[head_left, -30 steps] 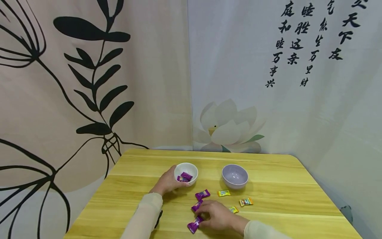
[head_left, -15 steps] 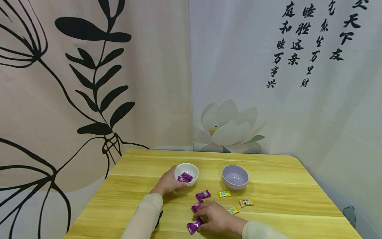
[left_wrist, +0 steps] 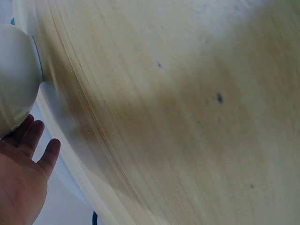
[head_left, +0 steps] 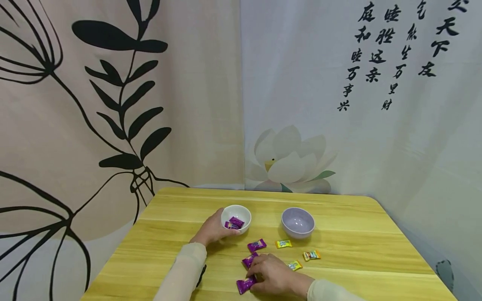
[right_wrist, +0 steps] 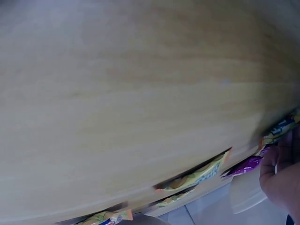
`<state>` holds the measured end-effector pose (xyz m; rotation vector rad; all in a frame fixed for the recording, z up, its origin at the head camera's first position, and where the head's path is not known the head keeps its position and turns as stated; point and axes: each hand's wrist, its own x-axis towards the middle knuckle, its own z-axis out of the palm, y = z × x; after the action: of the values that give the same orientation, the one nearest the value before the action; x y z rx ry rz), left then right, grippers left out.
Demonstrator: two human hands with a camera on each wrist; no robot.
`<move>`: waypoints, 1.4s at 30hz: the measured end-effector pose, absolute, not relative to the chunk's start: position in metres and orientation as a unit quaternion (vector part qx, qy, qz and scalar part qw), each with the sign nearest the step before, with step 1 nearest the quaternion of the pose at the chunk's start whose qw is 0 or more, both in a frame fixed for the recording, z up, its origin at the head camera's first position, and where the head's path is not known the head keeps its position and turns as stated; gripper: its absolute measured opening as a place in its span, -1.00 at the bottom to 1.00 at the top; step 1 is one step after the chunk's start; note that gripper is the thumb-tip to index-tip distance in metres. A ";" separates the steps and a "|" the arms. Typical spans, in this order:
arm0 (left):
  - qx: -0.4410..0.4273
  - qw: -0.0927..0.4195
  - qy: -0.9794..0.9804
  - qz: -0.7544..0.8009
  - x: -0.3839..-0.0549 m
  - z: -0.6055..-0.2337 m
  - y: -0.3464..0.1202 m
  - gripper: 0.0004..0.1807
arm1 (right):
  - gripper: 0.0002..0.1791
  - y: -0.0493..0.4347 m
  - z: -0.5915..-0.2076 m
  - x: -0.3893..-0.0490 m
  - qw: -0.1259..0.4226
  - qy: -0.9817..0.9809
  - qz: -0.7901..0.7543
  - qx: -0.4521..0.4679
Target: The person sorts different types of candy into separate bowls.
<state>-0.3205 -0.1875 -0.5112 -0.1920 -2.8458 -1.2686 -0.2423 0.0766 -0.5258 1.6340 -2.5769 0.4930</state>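
Note:
My left hand (head_left: 214, 228) grips a small white bowl (head_left: 245, 214) from its left side, thumb along the near side. Two purple-wrapped candies (head_left: 234, 223) lie in that bowl. In the left wrist view, the fingers (left_wrist: 33, 136) touch the bowl's outer wall (left_wrist: 18, 70). My right hand (head_left: 272, 274) is low over the table, its curled thumb and fingers at the right end of the nearest purple candy (head_left: 244, 286). Two more purple candies, one at the fingers (head_left: 249, 260) and one farther back (head_left: 257, 245), lie beyond it. In the right wrist view, a colourful wrapper (right_wrist: 280, 129) shows beside the fingers.
A lilac bowl (head_left: 298, 221) stands to the right of the white one. Yellow-wrapped candies lie right of the purple ones: one near the lilac bowl (head_left: 283, 243), one farther right (head_left: 311, 255), one beside the right hand (head_left: 295, 265). The wooden table (head_left: 361, 234) backs onto a printed curtain.
The head view has shifted slightly. My right fingers have settled a little at the nearest purple candy, which stays in place. The left hand and white bowl keep their position.

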 end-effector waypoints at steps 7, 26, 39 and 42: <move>-0.059 0.008 -0.910 -0.410 -0.321 -0.512 -0.188 0.09 | -0.68 0.077 -0.517 -0.242 0.028 -0.841 0.170 0.513; -0.084 0.017 -0.913 -0.399 -0.320 -0.511 -0.187 0.07 | -0.69 0.080 -0.486 -0.278 0.032 -0.872 0.284 0.398; -0.080 0.013 -0.909 -0.410 -0.322 -0.514 -0.188 0.09 | -0.72 0.072 -0.480 -0.302 0.074 -0.895 0.314 0.309; -0.078 0.012 -0.907 -0.413 -0.322 -0.514 -0.188 0.08 | -0.72 0.067 -0.480 -0.308 0.090 -0.896 0.317 0.299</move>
<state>-0.3219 -0.1883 -0.5136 -0.2437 -2.8289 -1.2881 -0.3080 0.0674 -0.4796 0.8882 -2.6635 0.9429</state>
